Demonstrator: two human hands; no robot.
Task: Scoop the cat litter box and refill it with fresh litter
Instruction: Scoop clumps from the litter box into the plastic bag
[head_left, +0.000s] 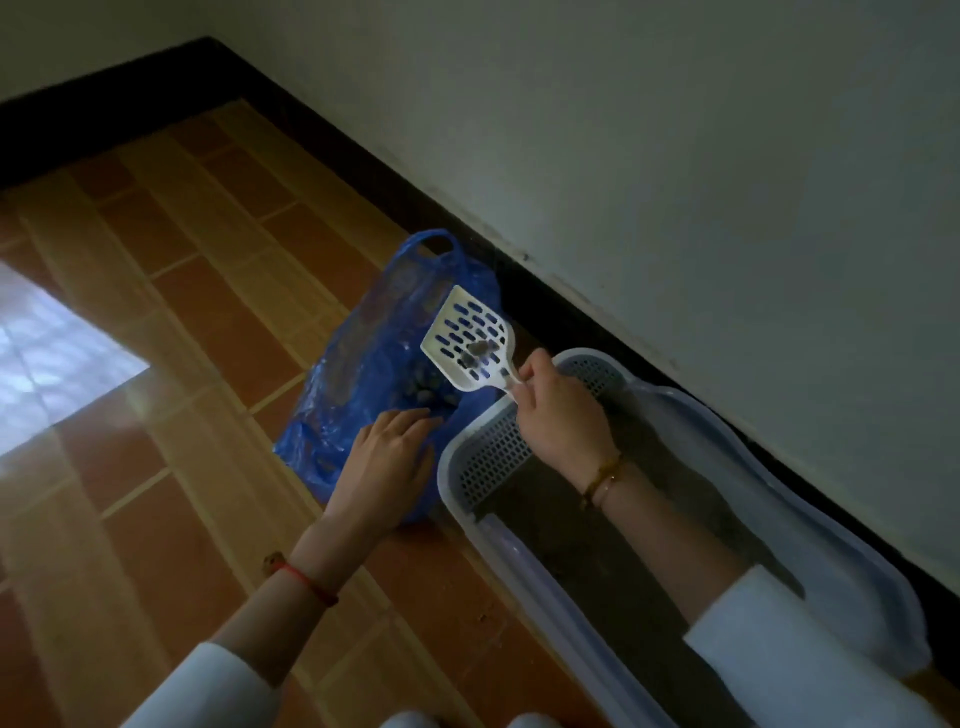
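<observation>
No brand, label or writing can be read on anything in view.

A white slotted scoop (466, 339) is held by its handle in the right hand (563, 415), whose fingers are curled round the handle end. The scoop's blade is raised above the mouth of a blue plastic bag (363, 358), and a few dark clumps (478, 353) are seen lying on the slots near the handle side. More dark clumps are seen inside the bag, low in its opening. The bag is set on the tiled floor (171, 322), just beside the near end of the litter box (524, 566), and one loop handle is seen sticking up at its far side.

The left hand (387, 462) is laid flat on the bag's near edge with its fingers straight and spread, nothing being gripped.

The litter box is a pale plastic tray placed along the dark skirting board (395, 171) at the foot of the wall (675, 156). Dark brownish litter (597, 561) is held in it, and a perforated grid panel (498, 447) is seen at the end nearest the bag. The right forearm is stretched over the tray, hiding part of the litter.

A beaded bracelet (602, 480) is worn on the right wrist and a red cord (306, 579) on the left. A bright patch of window light is reflected on the floor at the left.
</observation>
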